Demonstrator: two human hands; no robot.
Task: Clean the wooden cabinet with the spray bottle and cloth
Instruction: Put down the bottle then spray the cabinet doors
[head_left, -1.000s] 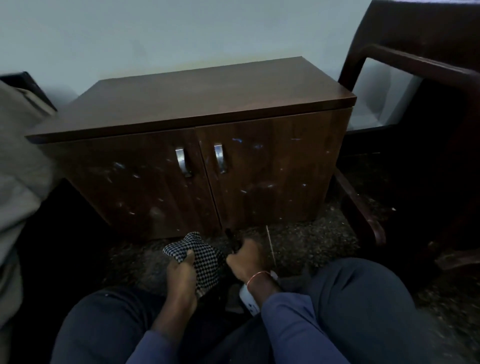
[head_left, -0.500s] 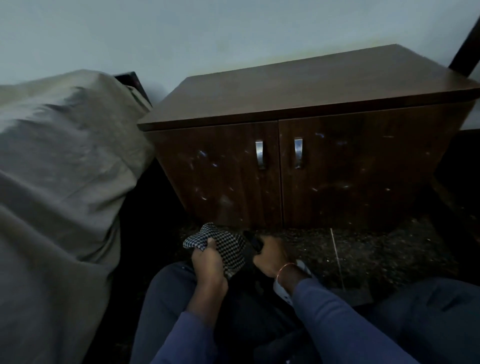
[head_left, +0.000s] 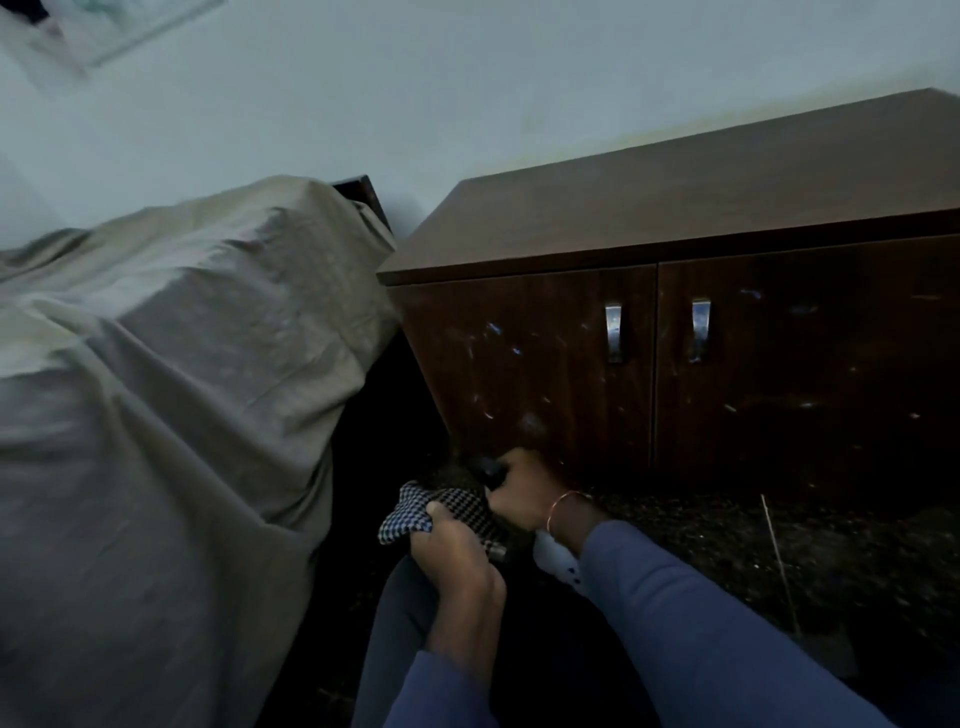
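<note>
The wooden cabinet (head_left: 675, 208) is dark brown, with two doors, two metal handles (head_left: 614, 332) and pale specks across the door fronts. My left hand (head_left: 457, 556) is closed on a black-and-white checked cloth (head_left: 441, 506), low in front of the left door. Right beside it, my right hand (head_left: 524, 488) grips the spray bottle (head_left: 553, 558). The bottle's white body shows under my wrist and its dark head pokes out past my fingers. Both hands are near the floor at the cabinet's lower left corner.
A large piece of furniture draped in a beige sheet (head_left: 156, 389) fills the left, with a dark gap between it and the cabinet. The floor (head_left: 727, 561) is dark and speckled, with a thin stick (head_left: 776, 545) lying on it. My legs are below.
The view has swung left, so the cabinet sits further right and the dark chair is gone. Both hands have shifted toward the cabinet's lower left corner, still holding the cloth and bottle.
</note>
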